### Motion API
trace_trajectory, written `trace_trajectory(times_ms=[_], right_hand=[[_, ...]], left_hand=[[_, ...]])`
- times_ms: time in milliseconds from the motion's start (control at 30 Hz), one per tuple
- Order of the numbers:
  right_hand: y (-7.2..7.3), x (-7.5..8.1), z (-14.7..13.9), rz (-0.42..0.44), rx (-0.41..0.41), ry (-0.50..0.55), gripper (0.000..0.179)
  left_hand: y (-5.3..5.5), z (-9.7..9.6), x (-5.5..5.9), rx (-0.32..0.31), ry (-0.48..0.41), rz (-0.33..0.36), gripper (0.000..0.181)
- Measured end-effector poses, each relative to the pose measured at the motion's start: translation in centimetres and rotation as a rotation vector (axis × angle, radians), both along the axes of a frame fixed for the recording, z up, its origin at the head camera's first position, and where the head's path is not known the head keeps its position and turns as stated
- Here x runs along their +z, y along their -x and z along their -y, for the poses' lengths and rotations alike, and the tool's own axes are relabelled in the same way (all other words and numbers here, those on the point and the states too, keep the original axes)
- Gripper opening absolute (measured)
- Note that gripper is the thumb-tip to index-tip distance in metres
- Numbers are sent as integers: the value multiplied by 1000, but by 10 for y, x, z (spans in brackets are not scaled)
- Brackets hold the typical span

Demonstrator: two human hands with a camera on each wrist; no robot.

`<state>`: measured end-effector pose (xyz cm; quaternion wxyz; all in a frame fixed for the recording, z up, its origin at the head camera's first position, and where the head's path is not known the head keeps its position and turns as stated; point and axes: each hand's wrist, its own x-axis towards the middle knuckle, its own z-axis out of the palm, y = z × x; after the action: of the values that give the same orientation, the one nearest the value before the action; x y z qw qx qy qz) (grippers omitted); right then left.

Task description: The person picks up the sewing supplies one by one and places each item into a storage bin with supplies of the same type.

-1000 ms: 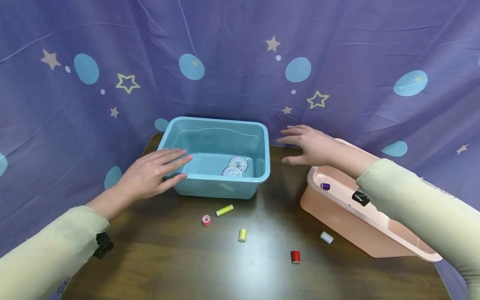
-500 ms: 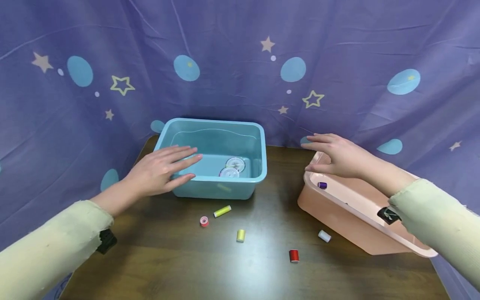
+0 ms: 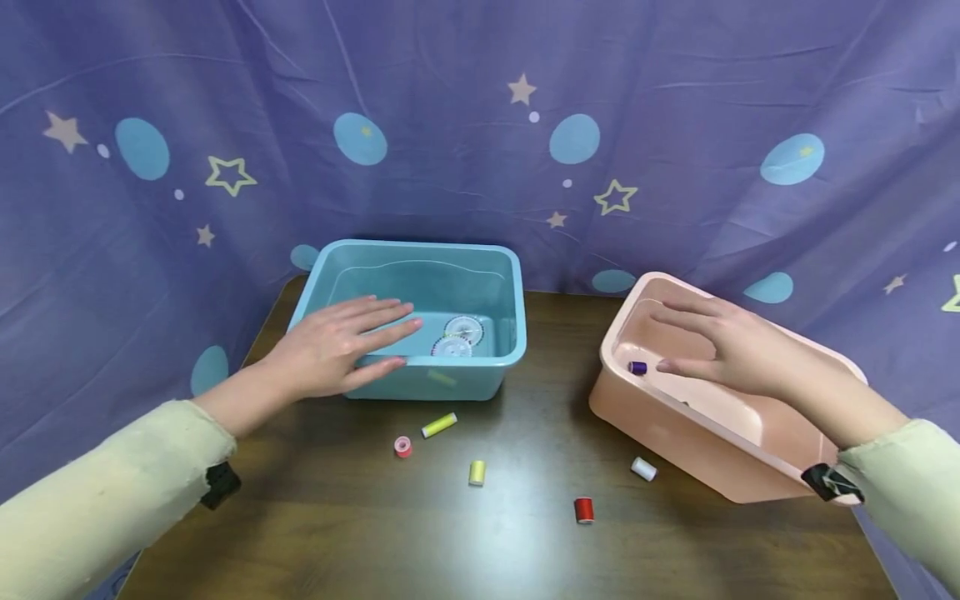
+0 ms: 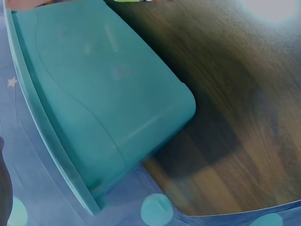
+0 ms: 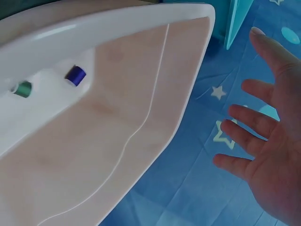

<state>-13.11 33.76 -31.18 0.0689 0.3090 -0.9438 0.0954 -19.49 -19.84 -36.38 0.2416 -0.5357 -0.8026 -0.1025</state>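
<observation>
- Over the near left part of the blue bin, the left hand hovers palm down, fingers straight and pointing right; it holds nothing, and contact with the rim cannot be told.
- Above the pink bin, the right hand is also free of any load, its fingers spread and pointing left, thumb on the side nearer the person.
- Key relation, as I judge it: five loose spools lie on the tabletop on the person's side of both hands, sideways between them.
- Nearer the left hand: the long yellow spool, on its side, its axis slanting from near left to far right; the pink spool just beside it; the short yellow spool closer to the person.
- Nearer the right hand: the white spool, near the pink bin's wall, its axis running far left to near right, and the red spool.
- Inside the pink bin, the purple spool appears just left of the right thumb; the right wrist view also shows a green spool there.
- Right of the left fingertips, two round discs overlap on the blue bin's floor.
- Both forearms angle inward from the near corners.
</observation>
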Motion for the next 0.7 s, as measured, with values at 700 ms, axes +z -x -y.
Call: trace_trajectory(times_ms=[700], right_hand=[[-74, -40, -55, -7, -190, 98, 83]], left_hand=[[-10, -36, -3, -130, 43, 30, 57]])
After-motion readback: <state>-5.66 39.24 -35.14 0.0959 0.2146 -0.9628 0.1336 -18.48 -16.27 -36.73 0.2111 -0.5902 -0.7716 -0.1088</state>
